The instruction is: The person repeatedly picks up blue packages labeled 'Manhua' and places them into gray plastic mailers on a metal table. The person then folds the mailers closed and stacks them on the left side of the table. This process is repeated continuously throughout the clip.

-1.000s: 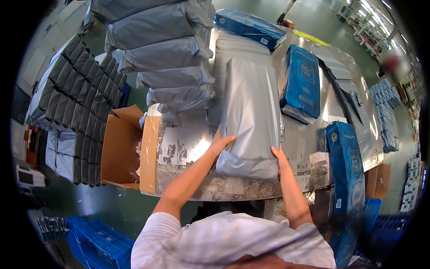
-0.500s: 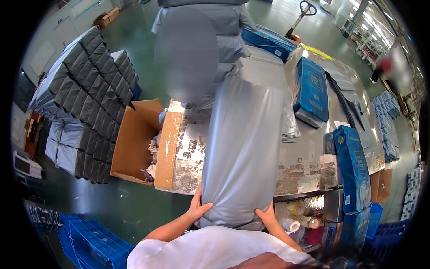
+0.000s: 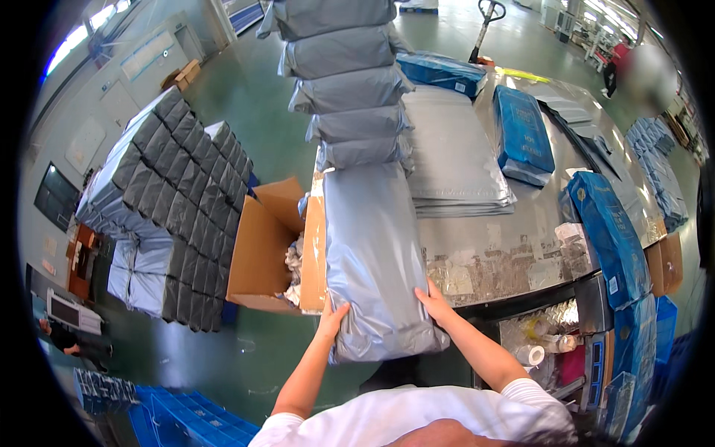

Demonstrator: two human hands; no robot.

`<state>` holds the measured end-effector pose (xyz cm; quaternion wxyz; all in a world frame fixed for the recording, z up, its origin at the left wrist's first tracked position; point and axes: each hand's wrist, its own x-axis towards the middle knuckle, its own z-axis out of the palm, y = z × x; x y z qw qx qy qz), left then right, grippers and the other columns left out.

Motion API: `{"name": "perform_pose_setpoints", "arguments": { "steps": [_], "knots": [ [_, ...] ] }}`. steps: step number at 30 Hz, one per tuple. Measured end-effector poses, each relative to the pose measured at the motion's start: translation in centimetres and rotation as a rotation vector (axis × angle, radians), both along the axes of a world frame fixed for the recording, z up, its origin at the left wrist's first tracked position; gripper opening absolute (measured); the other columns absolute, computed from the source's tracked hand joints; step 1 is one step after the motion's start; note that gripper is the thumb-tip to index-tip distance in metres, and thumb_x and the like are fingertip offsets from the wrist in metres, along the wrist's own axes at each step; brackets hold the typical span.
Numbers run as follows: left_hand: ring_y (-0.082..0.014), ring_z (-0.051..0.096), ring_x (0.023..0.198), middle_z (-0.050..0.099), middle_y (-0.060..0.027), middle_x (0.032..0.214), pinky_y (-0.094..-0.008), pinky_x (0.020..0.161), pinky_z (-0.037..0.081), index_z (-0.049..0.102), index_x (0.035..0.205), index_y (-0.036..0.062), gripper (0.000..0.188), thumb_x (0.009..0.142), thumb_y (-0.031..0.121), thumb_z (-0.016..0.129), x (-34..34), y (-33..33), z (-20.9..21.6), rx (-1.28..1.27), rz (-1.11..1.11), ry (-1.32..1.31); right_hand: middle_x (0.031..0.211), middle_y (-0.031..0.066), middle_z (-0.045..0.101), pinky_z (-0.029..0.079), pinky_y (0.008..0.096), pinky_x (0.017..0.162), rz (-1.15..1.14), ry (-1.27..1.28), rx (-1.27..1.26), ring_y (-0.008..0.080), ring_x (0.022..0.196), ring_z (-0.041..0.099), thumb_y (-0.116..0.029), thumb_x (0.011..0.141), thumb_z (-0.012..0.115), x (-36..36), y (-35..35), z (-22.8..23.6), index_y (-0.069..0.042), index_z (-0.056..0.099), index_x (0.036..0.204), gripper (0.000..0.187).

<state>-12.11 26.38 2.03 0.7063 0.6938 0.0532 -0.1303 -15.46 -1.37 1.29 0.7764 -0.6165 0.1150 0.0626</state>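
Observation:
A long, stuffed grey plastic mailer bag (image 3: 376,253) lies between my hands, its near end jutting past the table's front edge. My left hand (image 3: 333,320) grips its left side near that end, thumb on top. On the opposite side my right hand (image 3: 434,300) holds the edge the same way, the undersides of the fingers hidden. At its far end the bag meets a tall stack of similar grey packages (image 3: 357,89). Right of that stack lies a pile of flat grey mailer bags (image 3: 450,149).
An open cardboard box (image 3: 261,253) with crumpled scraps stands left of the metal-topped table (image 3: 514,253). Blue-wrapped packs (image 3: 525,134) lie on the table's right. Grey bales (image 3: 179,194) are stacked at left. Blue crates (image 3: 186,417) sit lower left. A shelf below holds rolls (image 3: 530,355).
The bag has turned from tilted up to lying flatter, its far end now against the stack. My arms have stretched forward, and the view has shifted.

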Motion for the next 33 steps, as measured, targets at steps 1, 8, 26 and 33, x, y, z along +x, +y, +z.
{"name": "perform_pose_setpoints", "arguments": {
  "steps": [1, 8, 26, 33],
  "knots": [
    [-0.0262, 0.03, 0.123, 0.031, -0.0175, 0.133, -0.0325, 0.102, 0.022, 0.025, 0.133, -0.0028, 0.072, 0.076, 0.02, 0.062, 1.5, 0.5, -0.3, 0.385, 0.009, -0.229, 0.133, 0.017, 0.033, 0.029, 0.0332, 0.099, -0.046, -0.074, -0.16, 0.0245, 0.121, 0.035, -0.025, 0.086, 0.054, 2.0, -0.8, -1.5, 0.0, 0.022, 0.134, 0.064],
    [-0.0294, 0.018, 0.131, 0.012, -0.0182, 0.143, -0.0347, 0.104, 0.02, 0.005, 0.139, 0.0075, 0.077, 0.081, 0.012, 0.054, 25.6, -4.7, 4.6, 0.009, 0.061, -0.273, 0.14, 0.0228, 0.016, 0.022, 0.0366, 0.104, -0.378, -0.283, -0.422, 0.0315, 0.128, 0.022, -0.041, 0.067, 0.071, 25.5, -5.1, 3.3, 0.003, 0.012, 0.135, 0.101],
    [-0.0225, 0.041, 0.106, 0.045, -0.015, 0.118, -0.0297, 0.093, 0.031, 0.037, 0.121, -0.0087, 0.052, 0.093, 0.035, 0.036, 49.0, -4.8, -4.7, 0.413, 0.133, -0.518, 0.134, 0.0116, 0.034, 0.009, 0.046, 0.106, -0.267, -0.433, -0.673, 0.0401, 0.125, 0.018, -0.044, 0.071, 0.066, 44.8, -5.0, -0.3, -0.013, 0.034, 0.13, 0.074],
    [-0.0239, 0.045, 0.106, 0.049, -0.0171, 0.116, -0.0299, 0.091, 0.033, 0.038, 0.119, -0.0127, 0.057, 0.094, 0.038, 0.032, 61.6, -2.7, -9.1, 0.38, 0.048, -0.539, 0.13, 0.0133, 0.038, 0.007, 0.0455, 0.106, -0.223, -0.448, -0.56, 0.0344, 0.124, 0.026, -0.043, 0.071, 0.065, 53.3, -5.9, -0.4, -0.009, 0.034, 0.129, 0.074]
  ]
}}
